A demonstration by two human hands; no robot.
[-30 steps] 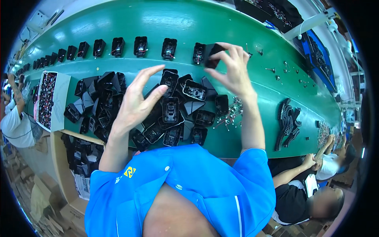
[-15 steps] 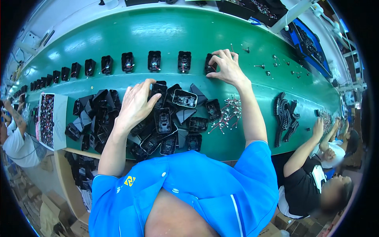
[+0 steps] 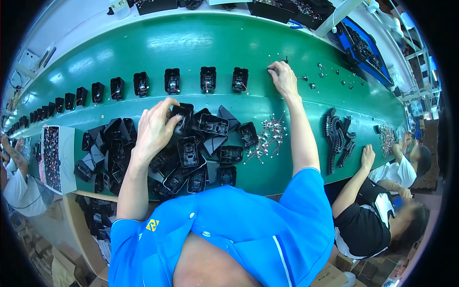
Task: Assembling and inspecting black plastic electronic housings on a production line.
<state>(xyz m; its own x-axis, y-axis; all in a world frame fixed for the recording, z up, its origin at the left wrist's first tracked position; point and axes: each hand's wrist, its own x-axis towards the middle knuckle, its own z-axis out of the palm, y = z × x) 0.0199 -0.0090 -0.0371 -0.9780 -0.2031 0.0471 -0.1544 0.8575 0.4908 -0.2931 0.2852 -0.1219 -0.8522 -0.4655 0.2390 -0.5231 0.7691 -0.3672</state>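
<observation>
My left hand grips a black plastic housing at the upper edge of a heap of similar black housings. Farther right, my right hand hovers over the green table with thumb and fingertips drawn together. A small dark bit shows at its fingertips, too small to name. Nearest to it on the left stands an upright housing with a red wire, the rightmost of a long row. Small wired parts lie scattered to its right.
A tangled pile of red and white wired connectors lies right of the heap. Beyond are black ribbed strips. On the left stands a white box of small parts; a blue tray is at far right. Co-workers sit on both sides.
My right hand has let go of the rightmost housing in the row and moved right toward the scattered small parts. My left hand now has a housing in its grip. The view has shifted slightly.
</observation>
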